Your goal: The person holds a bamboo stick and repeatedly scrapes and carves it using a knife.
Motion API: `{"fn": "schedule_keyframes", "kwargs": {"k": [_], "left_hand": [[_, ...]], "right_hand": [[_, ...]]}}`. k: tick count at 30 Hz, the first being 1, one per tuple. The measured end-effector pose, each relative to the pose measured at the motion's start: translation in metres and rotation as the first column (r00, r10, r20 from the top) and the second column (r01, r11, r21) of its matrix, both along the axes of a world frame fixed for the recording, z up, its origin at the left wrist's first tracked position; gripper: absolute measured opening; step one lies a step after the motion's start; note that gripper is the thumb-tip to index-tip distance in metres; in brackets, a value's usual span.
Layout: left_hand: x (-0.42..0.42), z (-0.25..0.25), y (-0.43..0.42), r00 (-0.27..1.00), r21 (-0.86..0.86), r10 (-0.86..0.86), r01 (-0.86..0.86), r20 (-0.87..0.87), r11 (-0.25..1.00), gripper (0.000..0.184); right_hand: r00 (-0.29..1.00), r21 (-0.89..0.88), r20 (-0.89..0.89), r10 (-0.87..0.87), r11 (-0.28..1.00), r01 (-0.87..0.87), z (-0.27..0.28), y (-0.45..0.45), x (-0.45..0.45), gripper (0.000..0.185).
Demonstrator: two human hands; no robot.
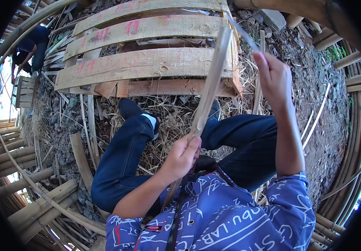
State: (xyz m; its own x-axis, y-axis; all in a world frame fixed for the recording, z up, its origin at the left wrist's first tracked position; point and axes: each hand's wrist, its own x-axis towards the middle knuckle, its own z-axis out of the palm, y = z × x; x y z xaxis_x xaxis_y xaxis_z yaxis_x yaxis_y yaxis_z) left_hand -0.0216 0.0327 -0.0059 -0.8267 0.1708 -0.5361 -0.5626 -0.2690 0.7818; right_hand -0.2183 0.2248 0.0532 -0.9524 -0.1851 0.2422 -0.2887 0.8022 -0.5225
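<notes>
My left hand (pixel 179 158) is closed round the lower part of a split bamboo strip (pixel 211 83). The strip slants up and away from me, its far end lying in view over the right end of a low wooden slatted bench (pixel 147 62). Raised to the right of the strip, my right hand (pixel 275 77) grips a knife (pixel 243 32); its handle is hidden in the fist. The thin, slightly blurred blade points up and left, apart from the strip's visible side near its top. Pink-red marks show on the bench's pale boards.
Shavings (pixel 168 121) and thin bamboo strips litter the ground between and around my legs. Bamboo poles (pixel 358 108) line the right side, with more poles (pixel 11 161) at left. Another person (pixel 32 46) bends near a small wooden crate (pixel 26 92) at upper left.
</notes>
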Motion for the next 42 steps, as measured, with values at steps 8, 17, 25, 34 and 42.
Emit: {"fn": "schedule_keyframes", "kwargs": {"k": [8,17,25,34,42], "left_hand": [[-0.007,-0.001,-0.007,0.996,0.032,0.049,-0.052,0.074,0.998,0.030],[-0.007,0.004,0.002,0.999,-0.098,0.039,-0.039,0.004,0.994,0.029],[-0.005,0.003,0.007,0.994,-0.194,0.023,-0.042,-0.103,0.980,0.027],[-0.008,0.004,0.008,0.996,-0.141,0.033,-0.045,-0.087,0.989,0.029],[-0.010,0.005,0.006,0.995,-0.131,0.039,-0.051,-0.096,0.990,0.029]], "right_hand": [[0.863,-0.004,0.059,0.502,0.864,-0.503,-0.020,-0.032,0.056,0.040],[0.846,0.096,0.130,0.518,0.842,-0.531,-0.023,-0.033,0.061,0.045],[0.875,0.157,0.082,0.476,0.861,-0.483,-0.024,-0.032,0.055,0.046],[0.906,0.209,-0.016,0.422,0.888,-0.410,-0.028,-0.028,0.044,0.043],[0.920,0.282,-0.033,0.390,0.887,-0.365,-0.027,-0.028,0.040,0.046]]}}
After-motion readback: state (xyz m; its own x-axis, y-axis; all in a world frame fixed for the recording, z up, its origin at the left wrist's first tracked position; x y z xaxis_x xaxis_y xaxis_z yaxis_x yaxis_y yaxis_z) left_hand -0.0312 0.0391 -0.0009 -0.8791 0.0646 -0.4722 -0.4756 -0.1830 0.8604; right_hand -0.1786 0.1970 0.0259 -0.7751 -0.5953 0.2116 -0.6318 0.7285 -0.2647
